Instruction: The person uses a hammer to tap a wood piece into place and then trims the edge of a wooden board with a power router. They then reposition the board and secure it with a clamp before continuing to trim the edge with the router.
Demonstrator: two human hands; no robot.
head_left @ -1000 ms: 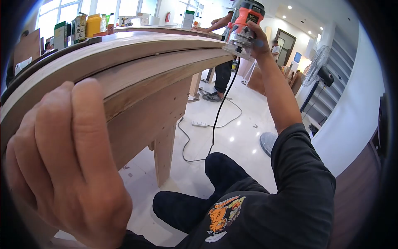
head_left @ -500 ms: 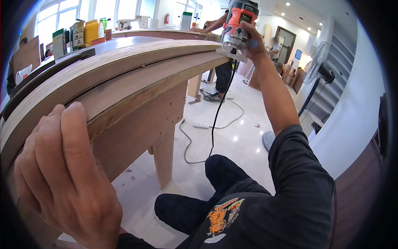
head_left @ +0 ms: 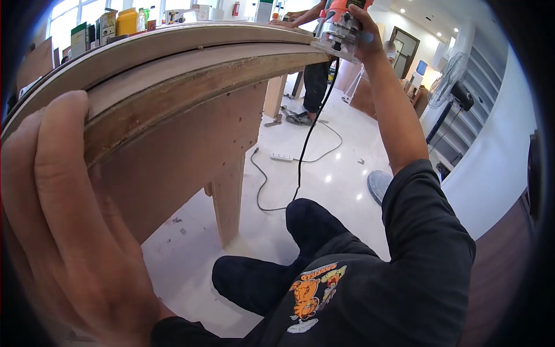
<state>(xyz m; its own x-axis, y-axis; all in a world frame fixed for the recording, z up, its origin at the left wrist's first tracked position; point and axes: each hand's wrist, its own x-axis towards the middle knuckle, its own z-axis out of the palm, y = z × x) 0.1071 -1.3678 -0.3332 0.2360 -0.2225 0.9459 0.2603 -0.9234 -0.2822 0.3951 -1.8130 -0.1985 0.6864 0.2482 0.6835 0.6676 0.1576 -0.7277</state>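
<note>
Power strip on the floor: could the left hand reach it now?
Probably not: the left hand holds the curved wooden edge, and the power strip lies beyond the wooden leg.

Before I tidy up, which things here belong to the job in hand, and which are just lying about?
Likely in the job:
- red power tool, held in the right hand
- its black cord
- curved wooden bench, left hand at its edge

Seemingly just about:
- yellow container
- standing fan

Unclear: power strip on the floor.
</note>
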